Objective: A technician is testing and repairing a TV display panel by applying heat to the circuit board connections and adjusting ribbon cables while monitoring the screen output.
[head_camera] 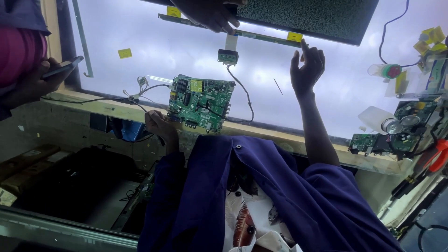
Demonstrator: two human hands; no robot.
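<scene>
The view is upside down, so my arm comes in from the top edge. My right hand (210, 14) has its fingers bunched on a thin strip board (266, 36), at the corner of a dark screen panel (308, 16). A flat ribbon (231, 42) hangs from the strip to a small connector board (227, 57). My left hand is out of view. Across the table a person in a purple coat (261, 196) rests one hand (158, 125) beside a green circuit board (201, 102) and raises the other hand (305, 67) towards the strip.
A lit white backlight sheet (326, 88) covers the table, framed by a wooden edge (102, 105). More circuit boards (401, 130), a white bottle (378, 119) and yellow tags (431, 39) lie at the right. Another person's hand holds a phone (63, 67) at the left.
</scene>
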